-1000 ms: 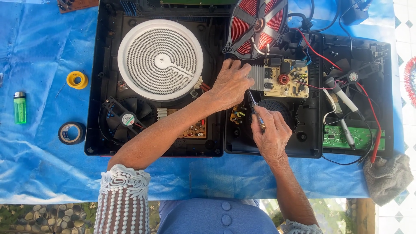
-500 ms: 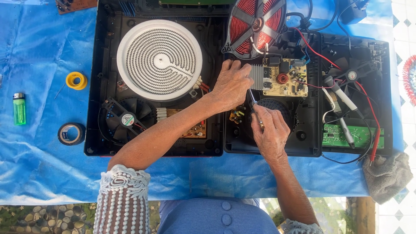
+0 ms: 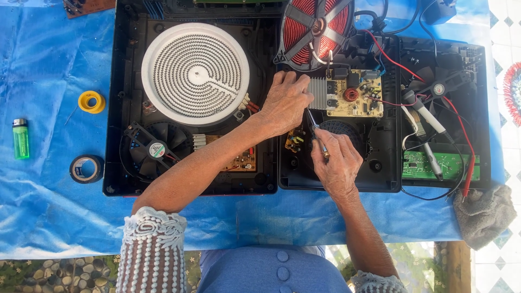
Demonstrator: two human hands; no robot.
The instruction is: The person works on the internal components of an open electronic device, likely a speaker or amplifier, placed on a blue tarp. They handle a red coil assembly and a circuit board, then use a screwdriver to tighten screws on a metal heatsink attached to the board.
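left hand lies palm-down, right hand curled closed below it.

On the blue sheet to my left I see a green lighter, yellow tape and black tape; a grey rag lies far right

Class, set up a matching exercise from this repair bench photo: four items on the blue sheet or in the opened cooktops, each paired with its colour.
Items:
1. lighter
2. small tape roll
3. round heating plate
4. coil

Colours:
A. red
B. white
C. green
D. yellow

Pairs: 1-C, 2-D, 3-B, 4-A
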